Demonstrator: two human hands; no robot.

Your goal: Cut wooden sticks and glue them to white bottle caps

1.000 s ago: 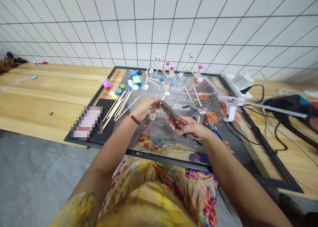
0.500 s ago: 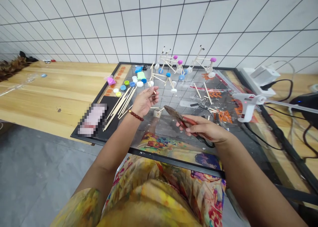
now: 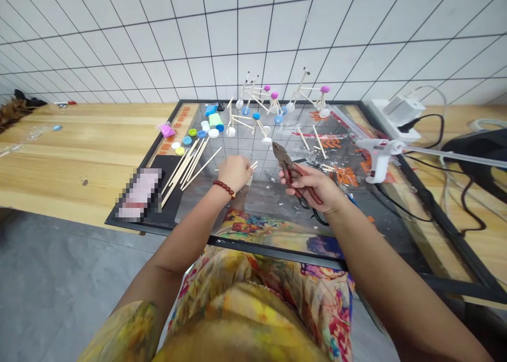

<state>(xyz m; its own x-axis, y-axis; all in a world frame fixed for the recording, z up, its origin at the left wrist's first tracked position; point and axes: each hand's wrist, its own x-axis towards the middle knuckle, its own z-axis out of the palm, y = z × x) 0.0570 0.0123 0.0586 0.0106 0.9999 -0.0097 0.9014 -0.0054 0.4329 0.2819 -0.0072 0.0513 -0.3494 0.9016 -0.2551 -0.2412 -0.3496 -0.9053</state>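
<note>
My right hand (image 3: 311,187) is closed round the red handles of a pair of pliers (image 3: 285,159); their dark, worn jaws point up and to the left. My left hand (image 3: 235,173), with a red bead bracelet at the wrist, is low over the glass board, back of the hand up and fingers curled. Short pieces of wooden stick (image 3: 254,165) poke out at its fingertips, which are mostly hidden. Left of that hand lie several long wooden sticks (image 3: 190,164). Behind it stand small stick models with bottle-cap wheels, one with a blue cap (image 3: 256,116).
Coloured bottle caps (image 3: 186,140) and a pink packet (image 3: 167,130) are at the board's left. Two loose sticks (image 3: 319,142) lie behind the pliers. A white glue gun (image 3: 379,156) with its cable stands right, near a power strip (image 3: 390,120). A tiled wall rises behind.
My left hand has turned palm down and lowered to the board among the short stick pieces. The pliers have tilted more upright in my right hand. The view has shifted slightly.
</note>
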